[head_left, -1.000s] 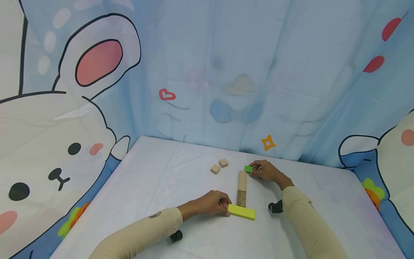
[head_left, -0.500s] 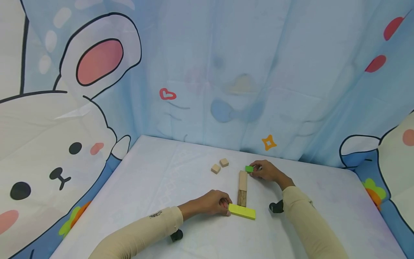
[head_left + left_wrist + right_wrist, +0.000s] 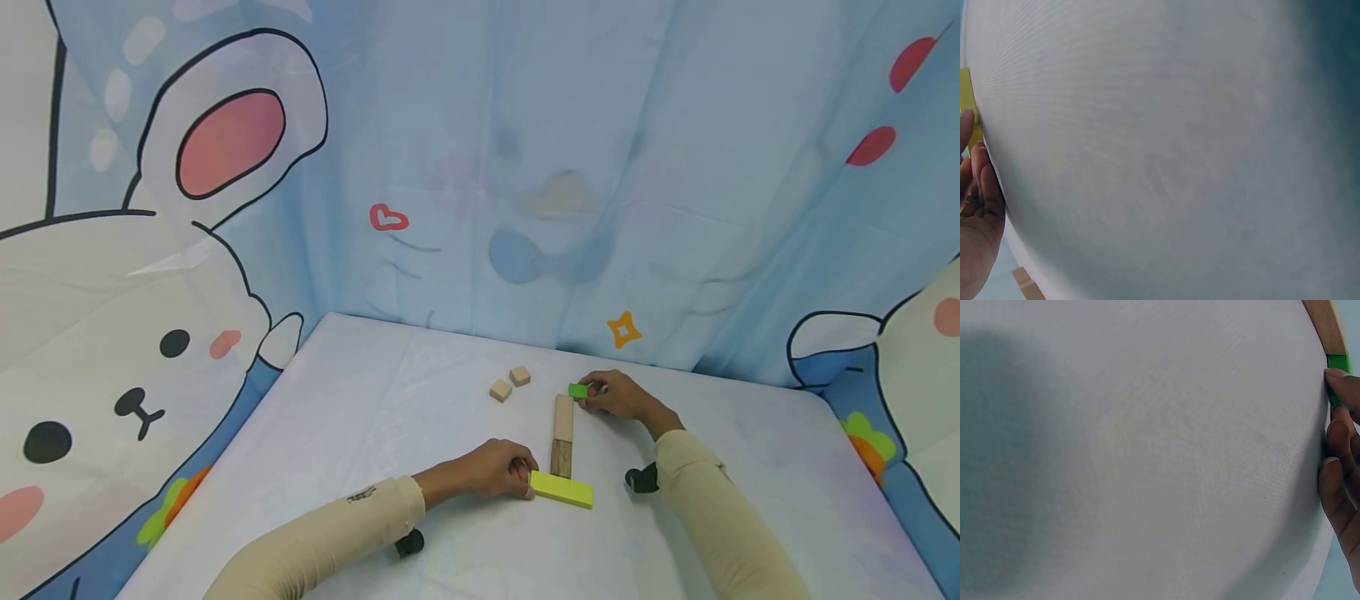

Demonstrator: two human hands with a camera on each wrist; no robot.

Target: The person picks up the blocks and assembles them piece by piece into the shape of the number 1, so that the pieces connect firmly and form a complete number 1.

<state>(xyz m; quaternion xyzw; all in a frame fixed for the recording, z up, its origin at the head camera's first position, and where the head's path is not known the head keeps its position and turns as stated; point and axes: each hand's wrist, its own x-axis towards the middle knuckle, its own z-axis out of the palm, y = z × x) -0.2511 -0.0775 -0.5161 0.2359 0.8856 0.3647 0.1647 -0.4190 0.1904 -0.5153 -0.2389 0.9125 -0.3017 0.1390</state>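
Observation:
In the head view my left hand (image 3: 491, 469) pinches the left end of a long yellow block (image 3: 561, 489), which lies crosswise on the table. The left wrist view shows thumb and fingers on that yellow block (image 3: 972, 115). Touching or nearly touching its far side is a darker-grained wooden block (image 3: 561, 458), with a paler wooden block (image 3: 563, 417) in line behind it. By the far right corner of the pale block, my right hand (image 3: 618, 395) pinches a small green block (image 3: 577, 391). Part of the green block (image 3: 1339, 362) is hidden by fingers in the right wrist view.
Two small wooden cubes (image 3: 510, 384) lie left of the row's far end. Black wrist-worn devices (image 3: 641, 479) hang under both sleeves. The white-covered table (image 3: 360, 400) ends at a printed blue curtain (image 3: 450, 275) behind and at the sides.

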